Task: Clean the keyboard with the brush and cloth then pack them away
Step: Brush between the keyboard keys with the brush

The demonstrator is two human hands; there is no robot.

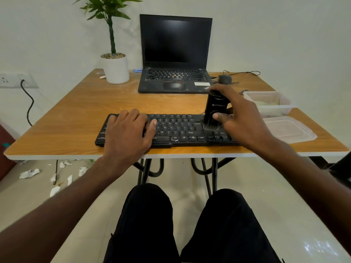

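A black keyboard (178,130) lies along the front edge of the wooden table (79,118). My left hand (129,131) rests flat on its left half, fingers spread over the keys. My right hand (239,118) grips a black upright brush (215,109), thumb on its front and fingers curled round the top and back. The brush's bristles touch the keys at the keyboard's right part. A pale cloth (266,102) seems to lie inside the clear plastic box (284,109) at the right.
An open black laptop (174,54) stands behind the keyboard. A potted plant (115,69) sits at the back left, a dark mouse (225,79) with cable at the back right. The box's clear lid (290,130) lies near the right front corner. Paper scraps litter the floor (30,173).
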